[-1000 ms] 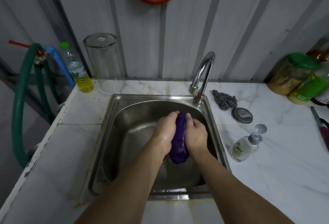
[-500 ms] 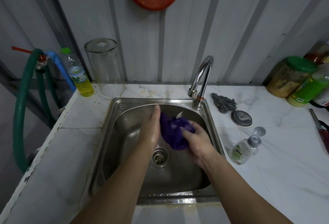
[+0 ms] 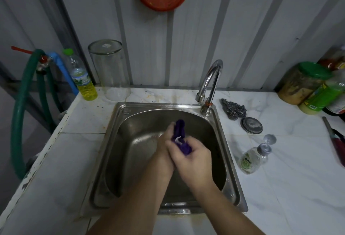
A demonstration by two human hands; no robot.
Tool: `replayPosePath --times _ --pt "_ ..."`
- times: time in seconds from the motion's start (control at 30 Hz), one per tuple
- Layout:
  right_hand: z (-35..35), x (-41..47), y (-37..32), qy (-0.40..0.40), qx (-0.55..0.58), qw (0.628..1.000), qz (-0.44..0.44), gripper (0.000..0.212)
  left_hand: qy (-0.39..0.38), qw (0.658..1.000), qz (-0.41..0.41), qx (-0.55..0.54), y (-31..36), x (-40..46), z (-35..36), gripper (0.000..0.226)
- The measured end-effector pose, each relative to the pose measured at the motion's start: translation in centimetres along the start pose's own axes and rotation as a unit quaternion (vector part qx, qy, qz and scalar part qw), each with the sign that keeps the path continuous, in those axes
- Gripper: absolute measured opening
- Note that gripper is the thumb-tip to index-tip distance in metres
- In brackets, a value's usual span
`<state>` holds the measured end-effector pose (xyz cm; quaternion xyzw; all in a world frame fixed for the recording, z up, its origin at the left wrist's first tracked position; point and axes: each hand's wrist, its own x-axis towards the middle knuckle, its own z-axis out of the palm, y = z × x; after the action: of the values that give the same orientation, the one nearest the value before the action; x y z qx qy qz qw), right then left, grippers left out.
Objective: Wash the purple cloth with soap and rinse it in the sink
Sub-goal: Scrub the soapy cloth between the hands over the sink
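Observation:
The purple cloth [image 3: 180, 130] is bunched between both my hands over the middle of the steel sink [image 3: 130, 132]. My left hand [image 3: 165, 147] presses it from the left, and my right hand [image 3: 192, 158] wraps over it from the right and front. A white tag shows on the cloth. Its upper end sticks out above my fingers. The curved tap [image 3: 211, 83] stands at the sink's back right with no water visibly running. A small clear soap bottle [image 3: 251, 161] lies on its side on the counter right of the sink.
A steel scourer [image 3: 234, 109] and a round metal lid [image 3: 251, 125] lie right of the tap. Jars and bottles [image 3: 306, 85] crowd the far right. A tall clear jar [image 3: 110, 70], a yellow-liquid bottle [image 3: 83, 80] and a green hose [image 3: 20, 104] are at the left.
My hands have closed together again around the cloth, which was spread looser half a second ago. The right hand now covers more of it, nearer the sink's middle.

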<state>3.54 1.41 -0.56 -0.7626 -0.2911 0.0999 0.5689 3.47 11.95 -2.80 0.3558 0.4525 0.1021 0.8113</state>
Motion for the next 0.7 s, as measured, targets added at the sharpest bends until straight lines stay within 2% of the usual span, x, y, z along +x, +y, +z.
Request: replayPosePath --times 0.1,0.17,0.2,0.23,0.3,0.4,0.43,0.5,0.6,0.7 --pt "-0.7 3.8 1.3 0.092 -0.018 0.987 0.131 0.035 -0.029 0.999 -0.023 -0.022 -0.4 -1.5 1.5 0.037" --pt "-1.9 6.1 2.4 0.115 0.003 0.962 0.246 0.035 -0.021 1.0 -0.003 0.004 -0.6 -2.0 2.5 0.035" --pt "-2.2 6.3 2.7 0.118 0.0 0.957 0.265 0.035 -0.017 1.0 0.013 0.006 -0.4 -2.0 2.8 0.031" --pt "-2.1 6.0 2.8 0.121 -0.014 0.962 0.243 0.036 -0.01 1.0 0.019 0.006 0.2 -2.1 3.0 0.024" --pt "-0.9 3.7 2.1 0.12 -0.028 0.982 0.146 0.037 0.002 0.999 0.022 -0.03 0.7 -1.5 2.4 0.018" --pt "0.9 0.6 0.9 0.088 -0.038 0.995 0.02 0.04 -0.008 0.998 0.044 -0.051 0.0 -0.6 0.6 0.033" --pt "1.2 0.6 0.7 0.084 -0.056 0.995 0.007 0.042 0.0 0.998 0.039 -0.054 -0.4 -0.9 0.2 0.039" --pt "1.0 2.0 0.7 0.097 -0.056 0.993 0.041 0.041 0.015 0.999 0.007 -0.031 -0.4 -0.2 0.6 0.05" --pt "-0.5 5.3 2.0 0.117 -0.039 0.978 0.17 0.039 0.003 0.999 -0.033 0.017 0.1 -1.5 2.4 0.032" --pt "-1.6 6.3 3.4 0.125 -0.033 0.959 0.251 0.04 0.019 0.999 0.01 0.042 0.4 -2.0 3.2 0.02"
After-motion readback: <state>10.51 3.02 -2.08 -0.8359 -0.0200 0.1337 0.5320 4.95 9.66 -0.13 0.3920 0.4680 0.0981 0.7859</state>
